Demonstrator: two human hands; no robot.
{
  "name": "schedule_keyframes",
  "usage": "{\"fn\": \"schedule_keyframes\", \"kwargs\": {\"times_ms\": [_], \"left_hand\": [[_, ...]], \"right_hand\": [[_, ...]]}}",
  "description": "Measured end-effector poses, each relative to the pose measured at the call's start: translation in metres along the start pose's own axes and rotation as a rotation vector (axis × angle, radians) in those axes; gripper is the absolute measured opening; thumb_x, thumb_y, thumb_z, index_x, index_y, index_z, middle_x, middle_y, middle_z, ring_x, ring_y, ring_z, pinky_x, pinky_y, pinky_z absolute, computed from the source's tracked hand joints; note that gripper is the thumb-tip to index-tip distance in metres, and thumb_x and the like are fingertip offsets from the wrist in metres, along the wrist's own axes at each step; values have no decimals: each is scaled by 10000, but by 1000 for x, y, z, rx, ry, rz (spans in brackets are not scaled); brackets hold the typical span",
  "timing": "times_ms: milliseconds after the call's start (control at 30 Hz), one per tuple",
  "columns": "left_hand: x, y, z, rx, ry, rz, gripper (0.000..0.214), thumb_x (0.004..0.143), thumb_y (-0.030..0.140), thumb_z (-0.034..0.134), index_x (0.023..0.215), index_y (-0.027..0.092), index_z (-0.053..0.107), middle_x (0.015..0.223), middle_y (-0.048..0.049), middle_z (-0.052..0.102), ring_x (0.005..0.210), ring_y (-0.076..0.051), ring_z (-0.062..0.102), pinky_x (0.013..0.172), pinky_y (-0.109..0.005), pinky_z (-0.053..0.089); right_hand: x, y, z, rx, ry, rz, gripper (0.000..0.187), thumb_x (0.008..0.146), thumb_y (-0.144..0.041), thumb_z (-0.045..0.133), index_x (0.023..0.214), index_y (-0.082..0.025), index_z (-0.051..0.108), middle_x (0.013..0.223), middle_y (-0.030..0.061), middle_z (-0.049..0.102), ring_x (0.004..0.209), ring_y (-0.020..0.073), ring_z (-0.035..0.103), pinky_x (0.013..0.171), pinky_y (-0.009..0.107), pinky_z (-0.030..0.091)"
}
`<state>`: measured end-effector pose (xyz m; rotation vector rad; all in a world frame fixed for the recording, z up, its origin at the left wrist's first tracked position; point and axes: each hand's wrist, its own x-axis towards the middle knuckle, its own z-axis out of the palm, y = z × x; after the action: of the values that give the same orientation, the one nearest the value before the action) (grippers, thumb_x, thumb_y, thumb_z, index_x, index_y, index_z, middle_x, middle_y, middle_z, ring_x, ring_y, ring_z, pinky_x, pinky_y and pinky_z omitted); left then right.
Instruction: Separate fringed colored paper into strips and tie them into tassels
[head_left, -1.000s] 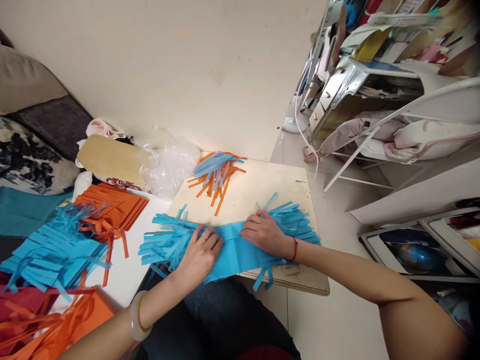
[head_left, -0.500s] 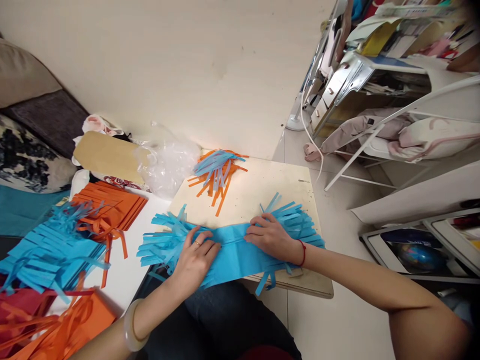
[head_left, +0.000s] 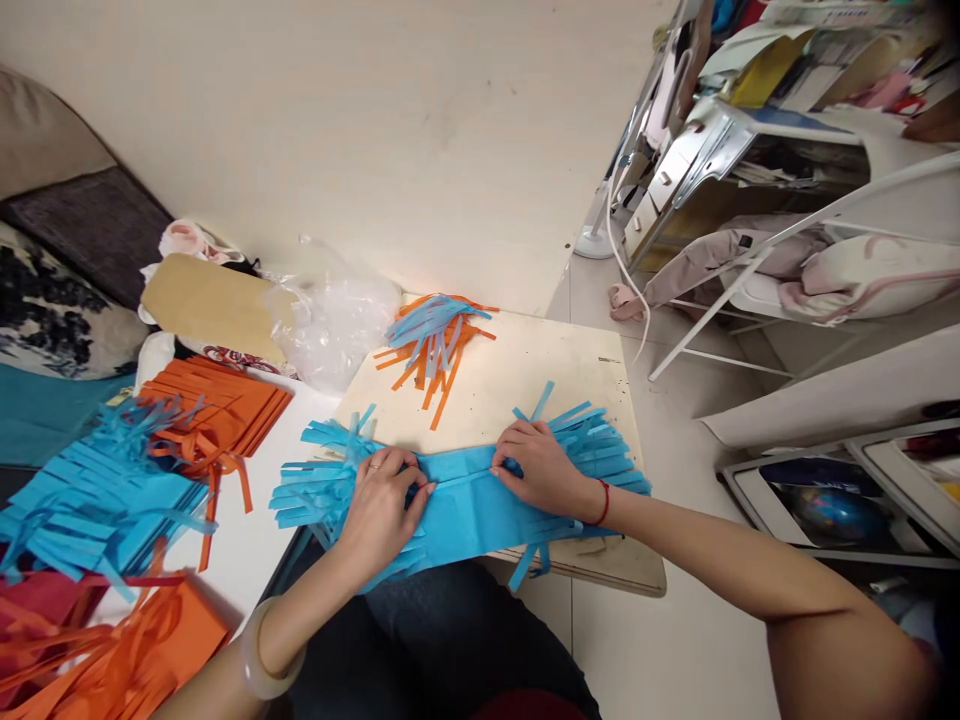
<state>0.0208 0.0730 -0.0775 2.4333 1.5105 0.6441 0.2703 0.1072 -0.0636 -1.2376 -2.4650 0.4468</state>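
A sheet of blue tissue paper (head_left: pixel 472 510), cut into fringe at both ends, lies across the wooden board (head_left: pixel 540 370) with its near edge over my lap. A crease runs along its middle. My left hand (head_left: pixel 386 500) pinches the paper left of centre, thumb against fingers. On the right, my right hand (head_left: pixel 532 465) pinches the same crease with thumb and fingertips, fingers curled. The fringes spread out beyond both hands. Farther back on the board rests a blue and orange paper tassel (head_left: pixel 435 335).
On the white table (head_left: pixel 259 500) at left lie fringed blue paper (head_left: pixel 105 500), stacked orange paper (head_left: pixel 232 400) and more orange strips (head_left: pixel 142 650). Behind them is a clear plastic bag (head_left: pixel 334 325). A white folding chair (head_left: pixel 720 300) and a globe (head_left: pixel 844 512) are at right.
My left hand has gone from fingers laid on the paper to a thumb-and-finger pinch at the crease. My right fingers have drawn into a tighter pinch.
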Motion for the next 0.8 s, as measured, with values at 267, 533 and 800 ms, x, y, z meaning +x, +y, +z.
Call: {"fn": "schedule_keyframes", "kwargs": {"times_ms": [267, 533, 800], "left_hand": [[7, 8, -2, 220, -4, 122, 127, 882, 195, 520, 892, 191, 647, 914, -76, 607, 935, -260, 528, 838, -459, 398], [10, 25, 3, 382, -3, 374, 148, 866, 116, 515, 855, 160, 656, 878, -76, 647, 1040, -279, 525, 978, -506, 344], [29, 40, 9, 481, 62, 423, 210, 853, 20, 463, 749, 115, 618, 685, -77, 602, 763, -236, 581, 816, -438, 453]], "right_hand": [[3, -2, 6, -261, -19, -183, 114, 877, -186, 556, 939, -191, 652, 959, 55, 650, 968, 206, 512, 859, 379, 313], [5, 2, 2, -411, 10, -513, 246, 960, -221, 440, 921, -180, 680, 966, 55, 661, 1161, 233, 468, 961, 444, 285], [24, -16, -3, -353, -104, -432, 206, 917, -175, 469, 807, -118, 633, 803, 66, 635, 806, 178, 556, 892, 396, 366]]}}
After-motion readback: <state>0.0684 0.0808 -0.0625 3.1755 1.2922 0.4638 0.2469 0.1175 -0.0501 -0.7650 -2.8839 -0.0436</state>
